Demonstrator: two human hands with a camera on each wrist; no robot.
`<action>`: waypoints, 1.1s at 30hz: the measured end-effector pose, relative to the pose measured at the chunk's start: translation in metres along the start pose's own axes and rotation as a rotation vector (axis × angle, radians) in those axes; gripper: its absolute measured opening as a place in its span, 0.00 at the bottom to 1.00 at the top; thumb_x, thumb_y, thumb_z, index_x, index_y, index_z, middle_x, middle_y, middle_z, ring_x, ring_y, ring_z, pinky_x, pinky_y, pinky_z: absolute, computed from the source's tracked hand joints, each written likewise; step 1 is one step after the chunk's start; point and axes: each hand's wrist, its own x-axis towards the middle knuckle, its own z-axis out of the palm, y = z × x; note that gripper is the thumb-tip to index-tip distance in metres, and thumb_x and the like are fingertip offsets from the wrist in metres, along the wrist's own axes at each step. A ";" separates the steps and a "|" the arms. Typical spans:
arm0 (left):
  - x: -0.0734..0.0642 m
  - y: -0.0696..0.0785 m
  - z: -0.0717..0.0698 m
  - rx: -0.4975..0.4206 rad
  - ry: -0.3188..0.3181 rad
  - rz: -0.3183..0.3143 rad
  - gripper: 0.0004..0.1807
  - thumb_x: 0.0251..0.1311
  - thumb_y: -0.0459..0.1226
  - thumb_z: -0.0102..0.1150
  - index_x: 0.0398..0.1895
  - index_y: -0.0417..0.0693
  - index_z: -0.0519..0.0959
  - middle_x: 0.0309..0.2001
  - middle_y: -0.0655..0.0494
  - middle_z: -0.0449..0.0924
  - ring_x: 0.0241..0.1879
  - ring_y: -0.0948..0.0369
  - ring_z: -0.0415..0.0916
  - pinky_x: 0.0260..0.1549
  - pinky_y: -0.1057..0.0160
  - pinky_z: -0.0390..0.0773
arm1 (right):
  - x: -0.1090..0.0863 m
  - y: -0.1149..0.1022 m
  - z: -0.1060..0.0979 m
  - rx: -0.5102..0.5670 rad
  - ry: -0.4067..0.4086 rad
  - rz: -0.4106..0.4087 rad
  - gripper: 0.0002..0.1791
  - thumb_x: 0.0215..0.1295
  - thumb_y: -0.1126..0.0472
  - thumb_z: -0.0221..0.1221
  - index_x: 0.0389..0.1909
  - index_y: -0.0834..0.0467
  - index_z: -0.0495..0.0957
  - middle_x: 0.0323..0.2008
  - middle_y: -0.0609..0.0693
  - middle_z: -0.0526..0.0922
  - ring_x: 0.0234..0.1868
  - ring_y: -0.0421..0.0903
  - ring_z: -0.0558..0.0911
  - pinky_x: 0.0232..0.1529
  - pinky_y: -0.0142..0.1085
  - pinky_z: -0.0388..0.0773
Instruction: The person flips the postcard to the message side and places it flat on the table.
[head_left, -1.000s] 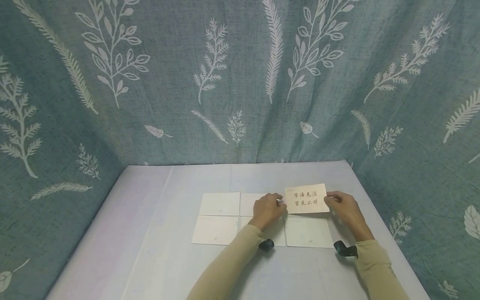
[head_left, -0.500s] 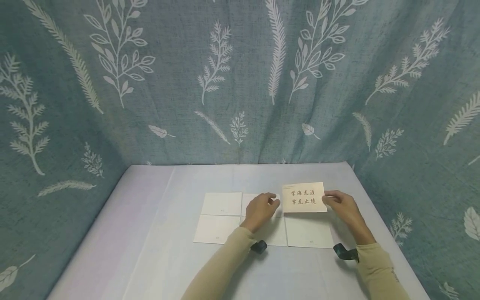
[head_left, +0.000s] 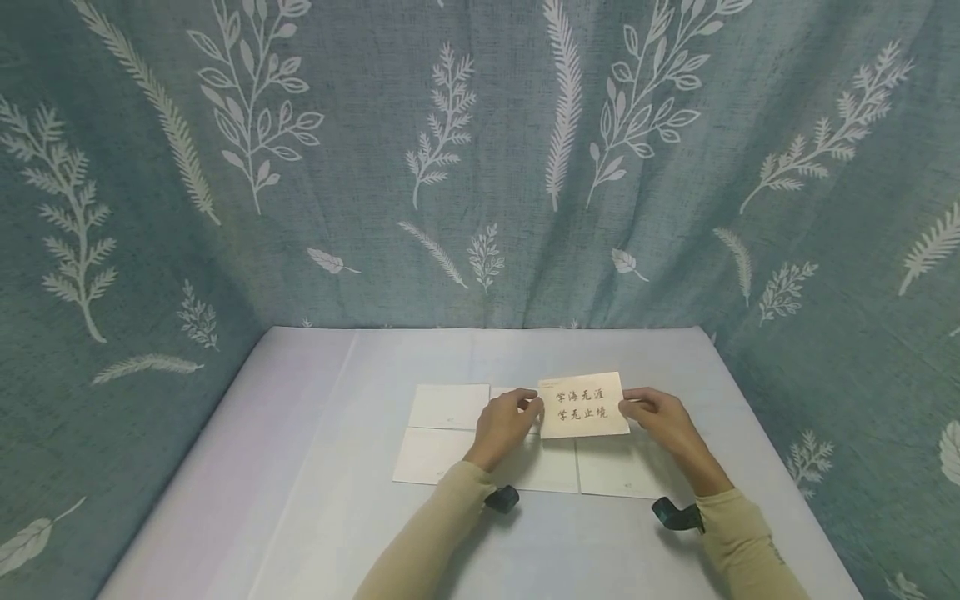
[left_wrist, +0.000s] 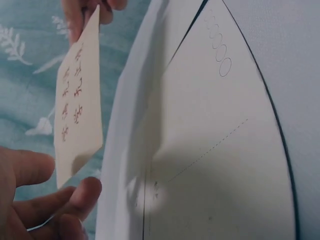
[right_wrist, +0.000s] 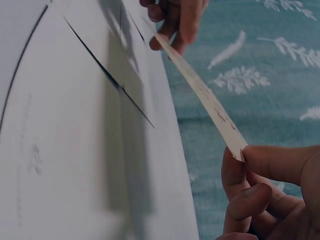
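Note:
My right hand (head_left: 660,421) pinches the right edge of a cream postcard (head_left: 581,406) between thumb and fingers. Two lines of brown handwritten-style Chinese characters face up on it. It is tilted and raised over the laid-out cards, casting a shadow on them. At its left edge is my left hand (head_left: 504,425); in the left wrist view its thumb (left_wrist: 37,167) and fingertips stand apart around the near corner of the postcard (left_wrist: 80,110), with a gap visible. Right wrist view: the right thumb (right_wrist: 280,162) presses the card's end against the fingers.
Several pale cards lie in two rows on the white table, among them an upper left card (head_left: 450,407), a lower left card (head_left: 431,456) and a lower right card (head_left: 626,471). A leaf-patterned teal curtain (head_left: 510,167) encloses the back and sides.
The left hand has come off the postcard's lower left corner and drawn left. The right hand has carried the postcard left and slightly down, bringing its left edge to the left fingers.

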 end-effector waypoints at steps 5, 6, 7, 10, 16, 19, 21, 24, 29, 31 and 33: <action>-0.004 -0.007 -0.006 -0.041 0.014 0.005 0.22 0.68 0.50 0.54 0.58 0.51 0.82 0.42 0.57 0.86 0.39 0.59 0.80 0.39 0.57 0.77 | -0.003 -0.005 0.007 0.004 -0.018 -0.004 0.27 0.73 0.50 0.60 0.63 0.65 0.75 0.55 0.66 0.82 0.61 0.65 0.77 0.59 0.58 0.72; -0.006 -0.009 -0.006 -0.047 0.017 0.005 0.22 0.68 0.50 0.54 0.58 0.51 0.82 0.42 0.57 0.86 0.37 0.60 0.80 0.38 0.58 0.77 | -0.004 -0.006 0.008 -0.002 -0.020 -0.005 0.27 0.73 0.50 0.60 0.62 0.65 0.75 0.55 0.66 0.82 0.61 0.65 0.77 0.59 0.59 0.73; -0.007 -0.012 -0.007 -0.052 0.019 0.005 0.22 0.68 0.50 0.54 0.58 0.51 0.82 0.42 0.57 0.86 0.36 0.60 0.79 0.37 0.58 0.76 | -0.005 -0.006 0.009 -0.005 -0.024 -0.007 0.27 0.73 0.50 0.60 0.62 0.66 0.75 0.55 0.66 0.82 0.61 0.65 0.77 0.59 0.59 0.72; -0.011 -0.015 -0.010 -0.086 0.014 0.005 0.21 0.67 0.50 0.55 0.57 0.52 0.82 0.41 0.57 0.86 0.35 0.61 0.78 0.36 0.59 0.76 | -0.006 -0.007 0.011 -0.023 -0.021 0.004 0.27 0.72 0.50 0.60 0.62 0.65 0.76 0.56 0.65 0.82 0.61 0.65 0.77 0.59 0.60 0.72; -0.019 -0.015 -0.017 -0.118 -0.013 0.011 0.21 0.67 0.49 0.58 0.58 0.50 0.81 0.39 0.59 0.84 0.33 0.64 0.77 0.34 0.60 0.76 | -0.008 -0.004 0.017 -0.020 -0.013 -0.005 0.27 0.72 0.48 0.61 0.62 0.63 0.76 0.54 0.64 0.83 0.60 0.64 0.78 0.59 0.61 0.71; -0.023 -0.016 -0.022 -0.119 0.011 0.020 0.20 0.67 0.46 0.59 0.57 0.49 0.81 0.38 0.59 0.84 0.29 0.65 0.75 0.31 0.62 0.75 | -0.009 -0.003 0.023 -0.022 -0.023 -0.014 0.26 0.71 0.48 0.61 0.60 0.62 0.77 0.53 0.61 0.84 0.60 0.63 0.79 0.59 0.61 0.71; -0.025 -0.017 -0.026 -0.113 0.030 0.017 0.19 0.67 0.45 0.60 0.57 0.50 0.82 0.38 0.59 0.84 0.28 0.65 0.75 0.29 0.63 0.74 | -0.011 -0.005 0.027 -0.032 -0.031 -0.023 0.25 0.71 0.48 0.61 0.59 0.62 0.78 0.51 0.60 0.85 0.59 0.62 0.79 0.58 0.60 0.71; -0.028 -0.019 -0.031 -0.103 0.048 0.017 0.18 0.66 0.45 0.61 0.56 0.50 0.82 0.37 0.60 0.84 0.28 0.65 0.74 0.28 0.64 0.73 | -0.013 -0.008 0.031 -0.035 -0.038 -0.040 0.22 0.70 0.50 0.62 0.56 0.62 0.79 0.47 0.58 0.87 0.56 0.60 0.81 0.57 0.59 0.72; -0.032 -0.023 -0.039 -0.104 0.054 0.033 0.18 0.65 0.44 0.62 0.55 0.50 0.83 0.36 0.60 0.84 0.28 0.65 0.74 0.27 0.64 0.73 | -0.016 -0.011 0.034 -0.027 -0.051 -0.066 0.21 0.70 0.51 0.62 0.55 0.62 0.79 0.43 0.53 0.88 0.51 0.55 0.83 0.55 0.56 0.73; -0.033 -0.025 -0.043 -0.114 0.044 0.039 0.18 0.65 0.44 0.62 0.55 0.50 0.83 0.36 0.59 0.84 0.29 0.64 0.75 0.29 0.63 0.74 | -0.018 -0.012 0.036 -0.022 -0.064 -0.075 0.22 0.70 0.50 0.63 0.55 0.62 0.79 0.42 0.52 0.88 0.50 0.53 0.83 0.55 0.56 0.74; -0.033 -0.027 -0.047 -0.120 0.032 0.039 0.18 0.65 0.45 0.61 0.55 0.50 0.83 0.36 0.59 0.84 0.30 0.64 0.75 0.30 0.62 0.76 | -0.018 -0.013 0.037 -0.022 -0.076 -0.091 0.22 0.70 0.50 0.63 0.55 0.61 0.79 0.41 0.51 0.88 0.49 0.52 0.84 0.54 0.54 0.74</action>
